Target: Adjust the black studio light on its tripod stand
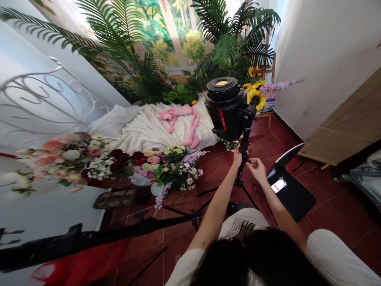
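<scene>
A black studio light (224, 107) with a red stripe is mounted upright on a black light stand (247, 137). My left hand (237, 157) is wrapped around the stand's pole just below the light. On the pole's other side, my right hand (257, 170) has its thumb and fingers pinched together close against the pole, a little lower than the left. What lies between those fingertips is too small to make out. The stand's legs spread below over the red tiled floor (263, 137).
Right of me stands a black chair (297, 200) with a phone (279, 185) on its seat. A second black stand (119, 228) slants across the lower left. Artificial flowers (154, 163) line the bed (143, 127), where a pink plush toy (184, 112) lies. A wooden board (345, 123) leans at right.
</scene>
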Available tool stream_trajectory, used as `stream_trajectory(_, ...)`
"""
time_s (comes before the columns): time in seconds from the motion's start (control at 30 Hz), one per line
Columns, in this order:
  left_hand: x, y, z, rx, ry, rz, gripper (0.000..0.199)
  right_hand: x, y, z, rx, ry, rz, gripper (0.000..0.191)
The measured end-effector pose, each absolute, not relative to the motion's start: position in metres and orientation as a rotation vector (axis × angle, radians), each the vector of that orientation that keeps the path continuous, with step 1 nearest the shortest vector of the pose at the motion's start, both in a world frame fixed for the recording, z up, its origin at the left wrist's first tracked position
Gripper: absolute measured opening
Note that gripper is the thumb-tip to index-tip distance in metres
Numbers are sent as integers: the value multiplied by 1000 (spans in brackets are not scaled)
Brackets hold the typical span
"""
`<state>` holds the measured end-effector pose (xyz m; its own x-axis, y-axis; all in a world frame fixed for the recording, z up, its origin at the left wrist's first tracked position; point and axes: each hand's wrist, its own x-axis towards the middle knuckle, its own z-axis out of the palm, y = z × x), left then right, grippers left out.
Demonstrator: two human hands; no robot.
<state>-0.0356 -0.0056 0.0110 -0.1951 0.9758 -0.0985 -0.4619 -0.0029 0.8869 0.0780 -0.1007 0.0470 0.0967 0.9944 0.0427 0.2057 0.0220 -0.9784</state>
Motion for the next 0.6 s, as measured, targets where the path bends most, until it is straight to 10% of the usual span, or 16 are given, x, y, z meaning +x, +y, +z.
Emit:
stream_trajectory(0.3, -35, -7, 12, 693, 957, 1547, 32, 70, -105, 52, -1639, -1692, 442, 14)
stream_trajectory(0.6, -36, -8, 16, 704, 1005, 1531, 27, 69, -104, 43, -1475, -1458, 637, 26)
